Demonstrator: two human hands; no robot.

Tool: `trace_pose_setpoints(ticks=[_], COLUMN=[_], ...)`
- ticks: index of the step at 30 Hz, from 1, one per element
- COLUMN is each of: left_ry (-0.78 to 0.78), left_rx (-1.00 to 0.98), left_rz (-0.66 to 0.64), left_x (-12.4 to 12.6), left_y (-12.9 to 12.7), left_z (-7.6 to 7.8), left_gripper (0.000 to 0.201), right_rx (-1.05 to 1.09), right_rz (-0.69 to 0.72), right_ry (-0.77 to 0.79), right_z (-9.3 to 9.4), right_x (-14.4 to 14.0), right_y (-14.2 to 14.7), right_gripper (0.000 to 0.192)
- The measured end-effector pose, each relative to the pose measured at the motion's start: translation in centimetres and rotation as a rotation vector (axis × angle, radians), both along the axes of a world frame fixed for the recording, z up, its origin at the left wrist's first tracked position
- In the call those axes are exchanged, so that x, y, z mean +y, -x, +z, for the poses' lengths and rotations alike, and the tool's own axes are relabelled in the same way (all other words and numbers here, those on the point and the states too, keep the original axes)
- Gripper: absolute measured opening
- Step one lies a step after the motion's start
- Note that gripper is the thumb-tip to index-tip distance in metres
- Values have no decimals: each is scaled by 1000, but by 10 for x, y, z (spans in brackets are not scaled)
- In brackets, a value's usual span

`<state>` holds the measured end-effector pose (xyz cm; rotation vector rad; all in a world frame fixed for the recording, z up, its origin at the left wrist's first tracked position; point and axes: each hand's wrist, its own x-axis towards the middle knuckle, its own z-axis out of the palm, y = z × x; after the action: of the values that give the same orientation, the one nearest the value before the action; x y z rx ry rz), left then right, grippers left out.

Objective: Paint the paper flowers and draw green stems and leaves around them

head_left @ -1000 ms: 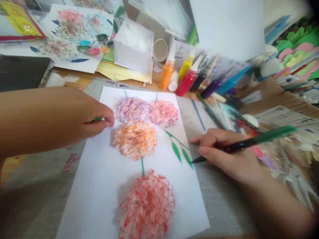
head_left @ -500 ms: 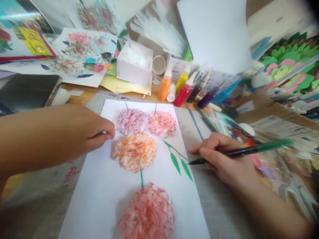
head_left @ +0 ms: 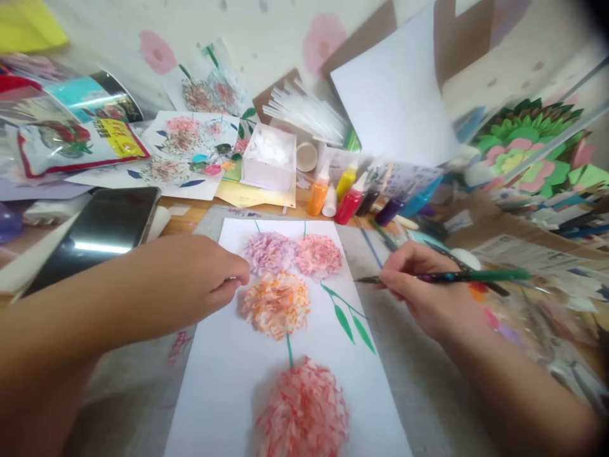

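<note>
my right hand is curled around a green pen, gripped between thumb and fingers, its dark tip pointing left and lifted just off the right edge of the sheet. the pen lies almost level, its green end sticking out to the right over the clutter. my left hand rests on the sheet's left edge, fingers closed in a loose fist; something small sits pinched at the fingertips, but i cannot tell what it is. on the sheet are four tissue flowers: purple and pink side by side at the top, orange just below them, red nearest me. green leaves are drawn to the right of the orange one, near the pen tip. behind the sheet stand paint bottles and a white box. a dark tablet lies to the left of my left arm
</note>
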<state>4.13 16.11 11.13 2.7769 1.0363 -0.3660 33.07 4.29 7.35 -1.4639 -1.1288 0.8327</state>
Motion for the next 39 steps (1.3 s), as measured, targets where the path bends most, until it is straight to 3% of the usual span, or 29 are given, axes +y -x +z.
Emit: trace_pose_setpoints(ticks=[4,8,16,20,27,36,39], left_ry=[49,44,52,40,23,1,-9], left_rx=[135,113,166,155,211,133,133], left_rz=[8,10,98,56,40,23,12], left_x=[-4,-3,-1,-1,-2,1,0], left_y=[-4,-2,-6,-6,-5,-4,-2], left_z=[5,1,-6,-6,-6,-9,-10], left_gripper=[35,35,26,30,34,31,31], right_rx=[-3,-53,-356,-423,-335,-411,-396], right_rz=[-5,-44,-49,-44,-7,-53,4], right_ry=[59,-13,-8,-3,3,9,9], right_z=[5,-8,-17,-17,-18,-17,-17], right_x=[8,13,5,5,2,1,-1], right_y=[21,36,38,40,38,40,39], right_gripper=[30,27,27,26,24,23,23])
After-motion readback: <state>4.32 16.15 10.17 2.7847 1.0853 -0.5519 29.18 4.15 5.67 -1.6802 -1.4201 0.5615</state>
